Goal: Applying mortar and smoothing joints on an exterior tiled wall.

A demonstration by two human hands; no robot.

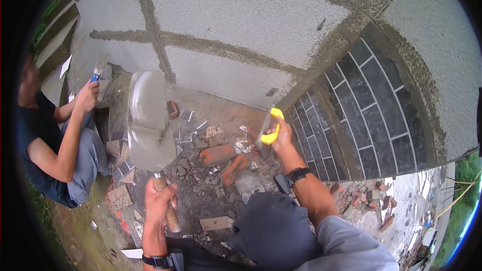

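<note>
My left hand [159, 201] is closed round the wooden handle of a short shovel [157, 174], low on the left side. Wet grey mortar [149, 130] lies heaped along its blade. In front of the lower wall corner, my right hand [282, 134] grips a yellow-handled trowel [273, 126]. The trowel's thin blade is seen nearly edge-on, close to the wall; whether it touches cannot be told. The wall [241, 15] has pale rough panels with grey mortar bands between them. Dark brick-shaped tiles [369, 105] with light joints cover the part right of my right hand.
At the left a co-worker [60, 145] crouches, holding a blue-handled scraper [97, 74] near the wall. Broken bricks [217, 155], tile pieces [119, 197] and rubble are scattered over the ground below my hands. More brick rubble [371, 198] lies at the lower right.
</note>
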